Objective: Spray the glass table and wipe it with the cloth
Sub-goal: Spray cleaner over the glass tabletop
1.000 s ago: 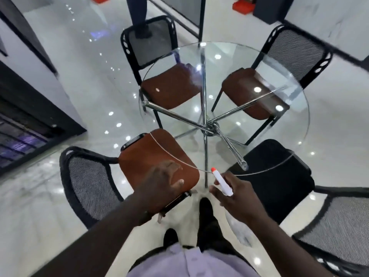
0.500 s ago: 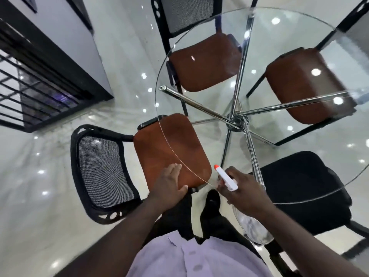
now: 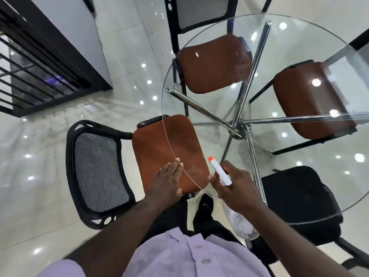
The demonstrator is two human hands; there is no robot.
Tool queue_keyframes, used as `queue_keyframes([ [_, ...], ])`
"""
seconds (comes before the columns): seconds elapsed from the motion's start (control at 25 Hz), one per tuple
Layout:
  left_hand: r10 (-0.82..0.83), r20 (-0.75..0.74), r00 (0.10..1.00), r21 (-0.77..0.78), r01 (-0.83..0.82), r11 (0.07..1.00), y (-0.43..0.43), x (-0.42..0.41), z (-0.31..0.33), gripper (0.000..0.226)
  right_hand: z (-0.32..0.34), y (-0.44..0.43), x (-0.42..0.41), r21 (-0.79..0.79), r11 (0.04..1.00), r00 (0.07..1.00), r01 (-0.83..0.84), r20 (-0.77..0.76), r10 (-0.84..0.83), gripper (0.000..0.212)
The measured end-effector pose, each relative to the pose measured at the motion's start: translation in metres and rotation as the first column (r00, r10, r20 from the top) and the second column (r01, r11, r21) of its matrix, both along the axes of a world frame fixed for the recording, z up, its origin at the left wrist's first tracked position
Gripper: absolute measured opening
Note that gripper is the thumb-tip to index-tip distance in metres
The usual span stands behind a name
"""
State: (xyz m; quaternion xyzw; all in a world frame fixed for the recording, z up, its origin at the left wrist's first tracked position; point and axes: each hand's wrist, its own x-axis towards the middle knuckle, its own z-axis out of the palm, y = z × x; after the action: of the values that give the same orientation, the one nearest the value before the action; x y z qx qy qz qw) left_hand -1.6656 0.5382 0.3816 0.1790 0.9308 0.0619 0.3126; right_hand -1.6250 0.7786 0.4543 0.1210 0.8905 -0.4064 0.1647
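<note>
1. Two hands are showing at the near edge of the round glass tabletop (image 3: 299, 47): the right hand (image 3: 235, 188) is gripping a spray bottle (image 3: 220, 172), and the left hand (image 3: 165, 182) is lying flat with fingers stretched out, holding nothing.
2. The spray bottle is sitting over the near rim of the tabletop, its white head running from near-right to far-left, with the orange nozzle (image 3: 210, 159) pointing far and slightly left across the glass. Its clear body (image 3: 239, 220) is hanging below the right hand.
3. The left fingertips are reaching the glass rim, above the brown seat of the left chair (image 3: 167, 152).
4. Chrome legs (image 3: 237, 126) are crossing beneath the glass, meeting at a hub near the middle.
5. Two more brown-seated chairs (image 3: 213, 62) are standing at the far side, and a black-seated chair (image 3: 299, 196) is sitting at the near right.
6. The glossy pale floor (image 3: 50, 156) is reflecting ceiling lights, and a dark barred railing (image 3: 30, 72) is standing at the far left.
</note>
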Motion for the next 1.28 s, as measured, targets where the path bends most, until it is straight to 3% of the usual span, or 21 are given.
queue_keyframes([
  [0.2, 0.007, -0.023, 1.000, 0.039, -0.006, 0.999, -0.001, -0.031, 0.006, 0.083, 0.016, -0.004, -0.033, -0.040, 0.999, 0.999, 0.034, -0.030, -0.035, 0.031],
  [0.4, -0.001, 0.005, 1.000, -0.090, 0.002, 0.996, -0.006, -0.099, 0.011, 0.092, 0.028, -0.008, -0.056, -0.007, 0.994, 0.994, 0.105, -0.025, -0.105, 0.040],
  [0.68, -0.111, 0.000, 0.994, -0.170, 0.110, 0.979, -0.003, -0.147, 0.022, 0.086, 0.045, -0.011, -0.112, 0.048, 0.990, 0.985, 0.134, -0.117, -0.127, 0.034],
  [0.92, -0.141, -0.011, 0.990, -0.110, 0.139, 0.984, -0.015, -0.141, 0.016, 0.089, 0.064, -0.023, -0.178, 0.031, 0.987, 0.984, 0.159, -0.083, -0.156, 0.024],
  [1.16, -0.189, -0.050, 0.981, -0.062, 0.186, 0.981, -0.022, -0.150, 0.014, 0.083, 0.073, -0.026, -0.233, -0.023, 0.954, 0.954, 0.300, -0.001, -0.300, 0.034],
  [1.28, -0.203, -0.072, 0.976, -0.035, 0.201, 0.979, -0.024, -0.153, 0.014, 0.081, 0.075, -0.027, -0.223, 0.030, 0.958, 0.957, 0.287, -0.046, -0.285, 0.037],
])
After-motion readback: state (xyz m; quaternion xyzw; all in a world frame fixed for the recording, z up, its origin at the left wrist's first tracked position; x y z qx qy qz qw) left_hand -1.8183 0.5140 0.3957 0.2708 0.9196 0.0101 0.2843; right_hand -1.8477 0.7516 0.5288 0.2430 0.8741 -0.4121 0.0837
